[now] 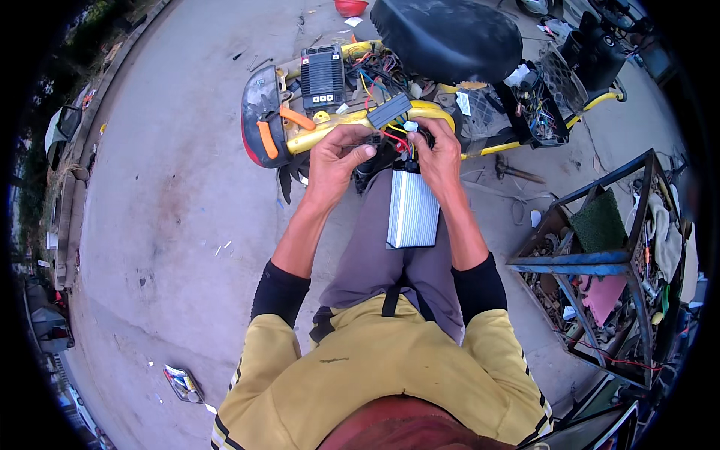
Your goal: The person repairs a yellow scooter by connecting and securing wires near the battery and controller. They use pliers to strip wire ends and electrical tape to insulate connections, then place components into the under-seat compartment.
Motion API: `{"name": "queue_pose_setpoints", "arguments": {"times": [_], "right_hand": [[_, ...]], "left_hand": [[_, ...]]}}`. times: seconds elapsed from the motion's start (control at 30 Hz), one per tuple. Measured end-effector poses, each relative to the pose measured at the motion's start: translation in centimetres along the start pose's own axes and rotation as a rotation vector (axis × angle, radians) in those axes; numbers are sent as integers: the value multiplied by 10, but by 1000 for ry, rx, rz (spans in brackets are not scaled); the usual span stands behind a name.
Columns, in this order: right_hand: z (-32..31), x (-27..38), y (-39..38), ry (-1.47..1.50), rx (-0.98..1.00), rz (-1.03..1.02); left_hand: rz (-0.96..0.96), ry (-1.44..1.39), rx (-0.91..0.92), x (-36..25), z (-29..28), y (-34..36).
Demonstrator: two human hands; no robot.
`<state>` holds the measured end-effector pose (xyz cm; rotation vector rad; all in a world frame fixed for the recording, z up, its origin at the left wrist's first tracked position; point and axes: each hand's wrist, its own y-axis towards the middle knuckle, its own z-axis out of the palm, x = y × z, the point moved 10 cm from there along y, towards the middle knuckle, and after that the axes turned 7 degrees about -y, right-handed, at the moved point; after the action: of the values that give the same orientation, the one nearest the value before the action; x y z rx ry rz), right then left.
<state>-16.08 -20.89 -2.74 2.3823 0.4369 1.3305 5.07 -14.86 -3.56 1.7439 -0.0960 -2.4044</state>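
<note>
My left hand is closed at the near side of the yellow scooter frame, its fingers around a small black connector among coloured wires. My right hand pinches a white plug just right of it. A silver ribbed box, wired to that bundle, rests on my lap between my forearms. Above my hands a dark grey block lies across the frame. A black finned unit sits at the upper left, beside orange-handled tools on the clear tail-light housing.
A black seat tops the scooter, with a wire-filled tray at right. A hammer lies on the concrete. A metal cart of scraps stands right, a small tool case lower left, a red basin at the back.
</note>
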Motion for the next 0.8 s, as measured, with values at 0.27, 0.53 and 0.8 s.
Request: {"name": "queue_pose_setpoints", "arguments": {"times": [0.27,0.53,0.8], "right_hand": [[-15,13,-26,157,0,-145],[-18,17,-34,48,38,-218],[-19,19,-34,5,23,-289]], "left_hand": [[-19,-363,161,14,16,5],[-31,-95,126,20,16,14],[263,606,196,-4,49,14]]}}
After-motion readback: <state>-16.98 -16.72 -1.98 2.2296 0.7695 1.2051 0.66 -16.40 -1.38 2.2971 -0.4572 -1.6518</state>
